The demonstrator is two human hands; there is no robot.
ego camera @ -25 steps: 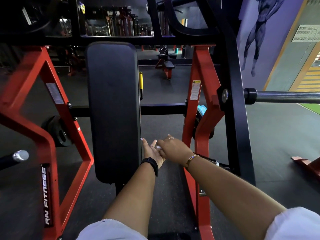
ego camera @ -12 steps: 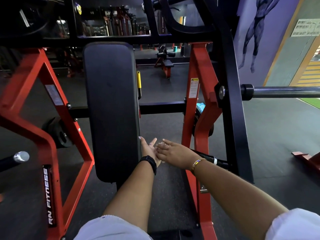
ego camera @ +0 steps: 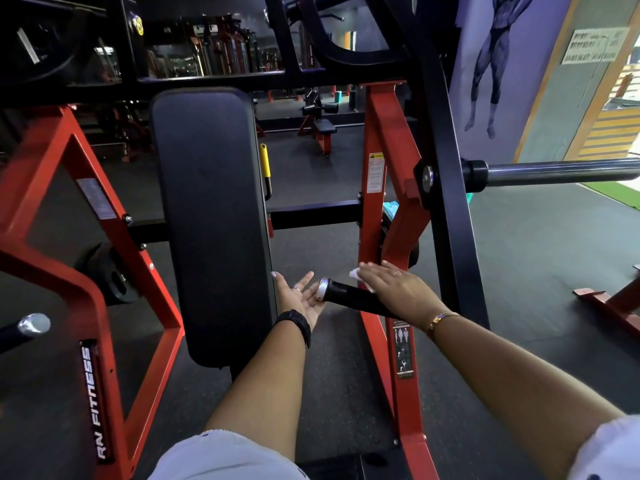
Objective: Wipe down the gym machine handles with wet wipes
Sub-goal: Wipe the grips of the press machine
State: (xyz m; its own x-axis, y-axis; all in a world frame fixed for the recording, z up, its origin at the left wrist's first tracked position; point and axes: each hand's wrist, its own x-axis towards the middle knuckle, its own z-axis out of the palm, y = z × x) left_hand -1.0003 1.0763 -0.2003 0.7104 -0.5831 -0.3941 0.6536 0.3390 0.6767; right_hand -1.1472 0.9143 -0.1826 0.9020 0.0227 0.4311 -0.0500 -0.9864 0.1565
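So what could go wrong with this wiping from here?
The right hand presses the wet wipe with flat fingers, not gripping it, so it may slip off the handle. The wipe sits only on the upper side, so the underside could be missed. The other handle, far left, could be forgotten.

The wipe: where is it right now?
In the head view, right of centre, the wipe peeks out from under the right hand's flat fingers, on top of the black handle, just in front of the red post.
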